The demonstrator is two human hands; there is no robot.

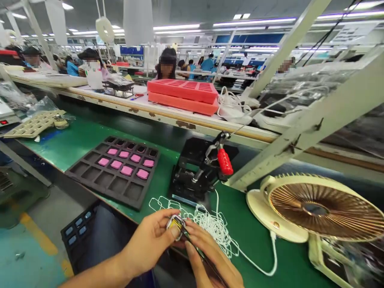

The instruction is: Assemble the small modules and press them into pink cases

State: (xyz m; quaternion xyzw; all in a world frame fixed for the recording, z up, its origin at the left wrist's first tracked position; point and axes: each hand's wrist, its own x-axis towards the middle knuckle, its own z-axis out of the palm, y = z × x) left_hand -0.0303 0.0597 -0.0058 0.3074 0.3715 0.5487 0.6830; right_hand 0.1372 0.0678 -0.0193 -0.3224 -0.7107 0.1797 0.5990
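Observation:
My left hand pinches a small square part with a yellow face at the front edge of the green bench. My right hand is closed round thin dark tweezers, their tip touching the part. A heap of white wire loops lies just behind both hands. A dark tray on the left holds several pink pieces. Beyond the hands stands a black clamp press with a red handle.
A cream desk fan lies tilted at the right, its white cable trailing toward me. Red foam trays sit on the shelf behind. A slanted metal frame crosses at the right. Other people work at far benches.

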